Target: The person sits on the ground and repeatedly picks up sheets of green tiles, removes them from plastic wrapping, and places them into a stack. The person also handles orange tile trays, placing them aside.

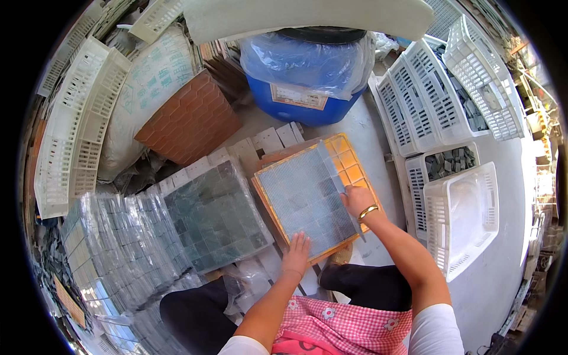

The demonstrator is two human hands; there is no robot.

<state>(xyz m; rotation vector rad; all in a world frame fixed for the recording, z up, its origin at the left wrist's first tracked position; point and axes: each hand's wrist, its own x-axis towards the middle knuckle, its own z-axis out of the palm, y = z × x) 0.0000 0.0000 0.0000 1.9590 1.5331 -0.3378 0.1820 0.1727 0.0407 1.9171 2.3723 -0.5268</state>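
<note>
In front of me lies a yellow-orange tray (pixel 348 161) divided into square cells, tilted a little. A pale translucent mesh sheet (pixel 302 192) covers most of it, with grey square tiles showing through. Along the right side the sheet's edge stands up in a narrow strip, and yellow cells are bare beyond it. My right hand (pixel 358 202), with a gold bangle at the wrist, is closed on this edge. My left hand (pixel 297 251) lies flat with fingers stretched on the near left corner of the sheet.
Plastic-wrapped stacks of grey-green tiles (pixel 216 210) stand left of the tray. Behind are a brown hexagon-patterned panel (pixel 188 118) and a blue barrel (pixel 302 103) under plastic. White crates (pixel 423 97) with dark tile pieces line the right; more white crates (pixel 77 124) stand far left.
</note>
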